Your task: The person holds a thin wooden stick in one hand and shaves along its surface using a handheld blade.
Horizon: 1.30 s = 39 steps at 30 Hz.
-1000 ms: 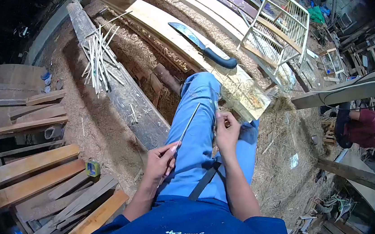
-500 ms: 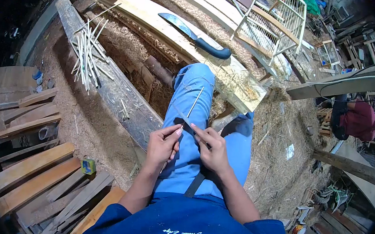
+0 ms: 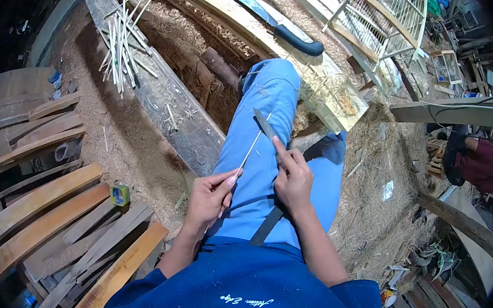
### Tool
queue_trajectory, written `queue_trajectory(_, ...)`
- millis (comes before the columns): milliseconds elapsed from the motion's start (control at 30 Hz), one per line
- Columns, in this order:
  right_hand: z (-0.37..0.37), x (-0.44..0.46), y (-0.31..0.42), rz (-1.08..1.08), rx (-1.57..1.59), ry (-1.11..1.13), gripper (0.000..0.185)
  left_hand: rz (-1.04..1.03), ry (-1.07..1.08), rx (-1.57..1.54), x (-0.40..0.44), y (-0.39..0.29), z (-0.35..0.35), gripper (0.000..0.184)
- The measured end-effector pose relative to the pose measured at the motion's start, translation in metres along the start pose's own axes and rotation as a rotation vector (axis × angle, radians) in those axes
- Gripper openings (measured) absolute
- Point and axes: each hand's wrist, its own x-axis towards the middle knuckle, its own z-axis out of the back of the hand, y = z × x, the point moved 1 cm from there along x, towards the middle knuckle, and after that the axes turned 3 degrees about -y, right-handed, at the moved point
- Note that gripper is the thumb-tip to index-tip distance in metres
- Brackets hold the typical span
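Note:
My left hand (image 3: pixel 209 199) pinches a thin pale stick (image 3: pixel 251 148) between thumb and fingers, above my blue-trousered thigh. The stick slants up and away toward my knee. My right hand (image 3: pixel 295 181) is closed around a knife (image 3: pixel 266 124), its index finger laid along the grey blade. The blade's tip lies beside the far end of the stick; whether they touch I cannot tell. Below my right wrist runs a dark strip (image 3: pixel 266 227), and I cannot make out whether it belongs to the knife.
A big black-handled knife (image 3: pixel 271 23) rests on a pale beam (image 3: pixel 335 97) ahead. Thin sticks (image 3: pixel 123 50) are piled on a weathered plank (image 3: pixel 183 130) at left. A slatted cage (image 3: pixel 380 24) stands far right. Boards (image 3: pixel 45 206) lie left; another person (image 3: pixel 483 165) is at right.
The knife has moved up along the stick, from near my left fingers to its far end. My hands have drawn apart. The view has shifted slightly.

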Motion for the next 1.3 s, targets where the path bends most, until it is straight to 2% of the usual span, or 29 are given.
queue_trajectory(200,0.001,0.006,0.005,0.016,0.057,-0.040,0.058,0.038,-0.033,-0.053,-0.006,-0.002,0.001,0.028)
queue_trajectory(367,0.001,0.001,0.017,0.127,0.061,0.074,0.057,-0.012,-0.019,-0.059,0.028,-0.021,-0.017,0.031)
queue_trajectory(500,-0.001,0.000,0.015,0.124,0.015,0.075,0.054,-0.044,-0.029,-0.080,0.044,-0.016,-0.023,0.034)
queue_trajectory(767,0.000,-0.003,0.019,0.106,-0.071,0.072,0.059,-0.045,-0.026,-0.067,0.029,-0.007,-0.016,0.027)
queue_trajectory(1100,-0.005,-0.001,0.013,0.097,-0.162,0.035,0.062,0.041,-0.033,-0.012,-0.025,0.013,0.022,0.028)
queue_trajectory(1300,-0.002,0.011,0.016,0.101,-0.078,-0.013,0.059,0.026,-0.013,-0.008,-0.021,-0.001,0.017,0.030)
